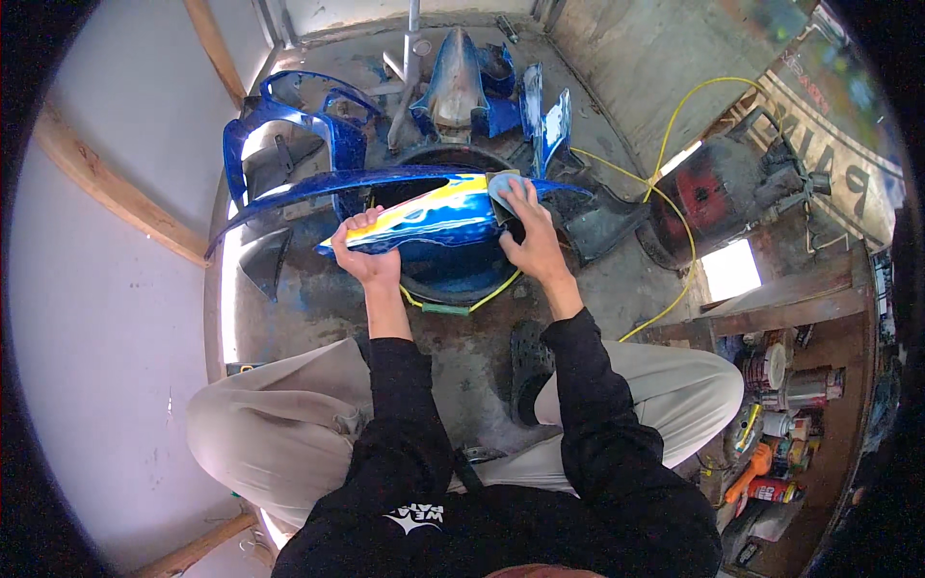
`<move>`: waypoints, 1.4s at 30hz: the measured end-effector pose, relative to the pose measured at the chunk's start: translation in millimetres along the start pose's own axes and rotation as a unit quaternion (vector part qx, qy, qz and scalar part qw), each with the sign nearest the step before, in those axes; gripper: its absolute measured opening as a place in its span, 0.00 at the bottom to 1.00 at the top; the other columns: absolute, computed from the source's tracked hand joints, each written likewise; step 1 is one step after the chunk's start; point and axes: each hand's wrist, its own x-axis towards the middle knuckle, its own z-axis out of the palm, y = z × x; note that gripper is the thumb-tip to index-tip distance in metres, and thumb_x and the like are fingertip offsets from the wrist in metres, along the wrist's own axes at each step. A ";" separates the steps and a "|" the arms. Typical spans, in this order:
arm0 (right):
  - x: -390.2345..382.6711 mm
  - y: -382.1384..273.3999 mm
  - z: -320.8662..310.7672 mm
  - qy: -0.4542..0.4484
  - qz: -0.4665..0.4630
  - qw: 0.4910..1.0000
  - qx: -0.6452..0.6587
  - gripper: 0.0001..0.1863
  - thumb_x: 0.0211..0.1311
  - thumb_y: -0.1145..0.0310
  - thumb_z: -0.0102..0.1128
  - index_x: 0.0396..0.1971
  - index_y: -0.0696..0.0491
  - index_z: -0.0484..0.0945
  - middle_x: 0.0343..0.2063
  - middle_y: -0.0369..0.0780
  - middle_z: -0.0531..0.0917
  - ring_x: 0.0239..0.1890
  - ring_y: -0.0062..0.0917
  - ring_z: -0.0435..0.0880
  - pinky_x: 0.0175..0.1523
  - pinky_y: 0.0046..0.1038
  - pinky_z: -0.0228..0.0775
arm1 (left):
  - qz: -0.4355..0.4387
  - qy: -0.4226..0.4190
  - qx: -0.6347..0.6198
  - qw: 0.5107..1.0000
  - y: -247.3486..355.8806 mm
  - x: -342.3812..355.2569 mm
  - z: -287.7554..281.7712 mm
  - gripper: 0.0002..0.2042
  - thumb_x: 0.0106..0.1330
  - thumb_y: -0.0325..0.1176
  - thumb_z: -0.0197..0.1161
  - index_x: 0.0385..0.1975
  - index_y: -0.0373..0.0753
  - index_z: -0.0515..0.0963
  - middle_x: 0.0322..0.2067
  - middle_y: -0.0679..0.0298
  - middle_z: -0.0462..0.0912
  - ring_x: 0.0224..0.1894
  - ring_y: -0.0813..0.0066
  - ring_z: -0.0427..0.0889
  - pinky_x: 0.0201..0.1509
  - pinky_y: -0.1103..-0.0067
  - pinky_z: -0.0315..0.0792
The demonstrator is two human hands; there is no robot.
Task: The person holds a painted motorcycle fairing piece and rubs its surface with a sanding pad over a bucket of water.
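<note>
A glossy blue motorcycle fairing panel with yellow and white patches lies across the mouth of a dark round tub. My left hand grips the panel's left part, fingers over its upper edge and thumb toward its left tip. At the panel's right end, my right hand presses a grey-blue round sanding pad on the surface, with a brownish sheet edge showing beneath it. A long, thin blue curved strip runs along the panel's far side; I cannot tell whether it is attached.
Several blue body panels lie on the concrete floor beyond the tub, beside a metal stand. A black-and-red tank with a yellow hose stands right. Cans fill a wooden shelf at lower right. A white wall bounds the left.
</note>
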 end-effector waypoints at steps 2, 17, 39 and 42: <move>-0.4 -3.7 5.9 0.016 -0.018 1.000 -0.013 0.33 0.62 0.77 0.63 0.69 0.56 0.71 0.75 0.51 0.67 0.81 0.50 0.54 0.79 0.54 0.50 | -0.001 -0.002 -0.002 1.000 -1.2 -0.3 0.5 0.10 0.63 0.39 0.60 0.24 0.44 0.69 0.26 0.65 0.73 0.37 0.66 0.73 0.68 0.61 0.66; -1.6 -77.1 75.3 -0.033 -0.161 0.983 0.084 0.27 0.68 0.78 0.58 0.68 0.54 0.74 0.71 0.50 0.73 0.76 0.47 0.66 0.80 0.49 0.54 | -0.001 -0.011 0.006 1.000 5.7 0.8 -3.6 0.10 0.64 0.39 0.59 0.24 0.44 0.69 0.27 0.65 0.72 0.36 0.66 0.72 0.66 0.61 0.67; 3.1 12.3 21.3 0.152 0.024 0.986 -0.059 0.23 0.72 0.74 0.60 0.66 0.59 0.74 0.64 0.56 0.78 0.70 0.50 0.74 0.72 0.40 0.68 | -0.017 -0.003 -0.010 1.000 -1.6 -6.6 8.2 0.09 0.66 0.36 0.58 0.24 0.45 0.68 0.27 0.66 0.71 0.39 0.66 0.73 0.66 0.62 0.67; 7.8 -11.0 23.3 0.176 0.049 0.983 -0.027 0.23 0.70 0.72 0.64 0.63 0.60 0.77 0.62 0.57 0.80 0.70 0.50 0.75 0.71 0.40 0.68 | -0.002 -0.021 -0.004 1.000 7.7 -3.7 -0.7 0.10 0.65 0.36 0.58 0.24 0.44 0.68 0.27 0.66 0.72 0.38 0.65 0.73 0.67 0.62 0.66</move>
